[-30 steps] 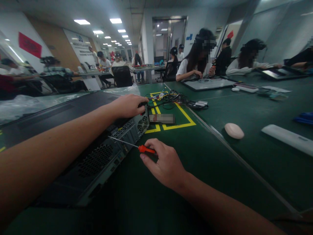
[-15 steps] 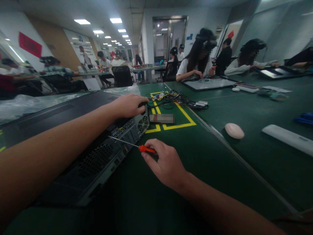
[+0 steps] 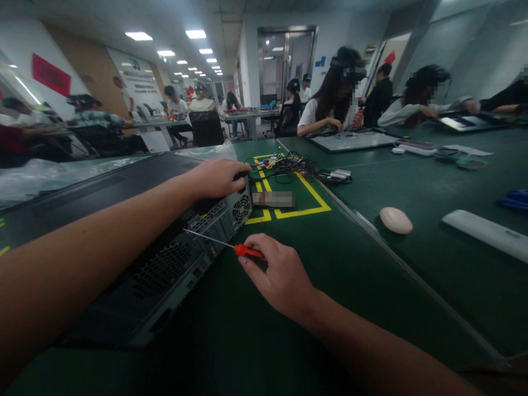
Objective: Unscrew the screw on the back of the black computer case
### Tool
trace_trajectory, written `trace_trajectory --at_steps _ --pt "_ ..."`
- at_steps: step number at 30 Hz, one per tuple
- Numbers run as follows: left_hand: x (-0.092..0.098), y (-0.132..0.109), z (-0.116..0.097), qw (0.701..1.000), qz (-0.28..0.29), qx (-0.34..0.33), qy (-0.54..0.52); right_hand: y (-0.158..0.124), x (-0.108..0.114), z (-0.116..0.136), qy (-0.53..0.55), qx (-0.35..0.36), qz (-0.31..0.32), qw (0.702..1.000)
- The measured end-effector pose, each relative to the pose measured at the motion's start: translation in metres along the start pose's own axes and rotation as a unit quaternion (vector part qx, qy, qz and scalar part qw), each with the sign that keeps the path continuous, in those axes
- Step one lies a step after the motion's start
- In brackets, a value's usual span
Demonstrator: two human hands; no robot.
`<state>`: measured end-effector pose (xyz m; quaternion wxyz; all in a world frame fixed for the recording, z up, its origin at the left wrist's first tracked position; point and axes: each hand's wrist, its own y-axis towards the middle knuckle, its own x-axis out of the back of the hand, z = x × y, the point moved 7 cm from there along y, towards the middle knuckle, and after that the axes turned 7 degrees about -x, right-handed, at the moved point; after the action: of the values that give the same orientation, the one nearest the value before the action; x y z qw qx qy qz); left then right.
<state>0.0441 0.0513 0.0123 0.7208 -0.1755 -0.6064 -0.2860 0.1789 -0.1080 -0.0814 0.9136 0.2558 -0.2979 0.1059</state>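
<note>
Holding a screwdriver (image 3: 244, 251) to the computer case (image 3: 165, 269); label (image 3: 273, 199) blurred.

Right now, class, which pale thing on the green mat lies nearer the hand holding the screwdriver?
The pinkish oval, right of the right hand and its screwdriver; the long white bar lies farther off.

right hand (image 3: 280, 278) gripping screwdriver (image 3: 225, 245), computer case (image 3: 165, 258)

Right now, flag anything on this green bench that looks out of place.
One thing: the tangle of black cables sprawls loosely over the far edge of the yellow tape outline. Nothing looks spilled or damaged.
</note>
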Motion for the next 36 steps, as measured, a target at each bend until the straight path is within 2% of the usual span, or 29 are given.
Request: trace_trajectory --at_steps 36 --pt "0.0011 -0.0012 -0.0018 1.0 0.0 0.003 -0.013 -0.001 0.0042 0.0031 0.003 -0.009 -0.013 1.0"
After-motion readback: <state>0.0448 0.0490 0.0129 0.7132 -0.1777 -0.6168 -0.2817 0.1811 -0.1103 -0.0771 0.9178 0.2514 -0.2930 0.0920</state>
